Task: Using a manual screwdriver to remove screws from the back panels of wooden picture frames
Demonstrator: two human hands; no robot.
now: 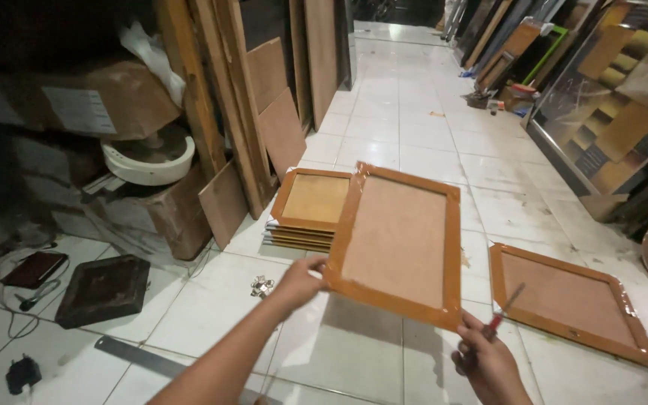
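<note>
A wooden picture frame is being held back-side up above the white tiled floor, its left edge pinched by the left hand. A red-handled screwdriver is being gripped in the closed right hand at the frame's lower right corner. A metal ruler is lying nearby. Beyond, 1 loose frame and a stack of frames are resting, with the aisle narrowed by leaning boards.
</note>
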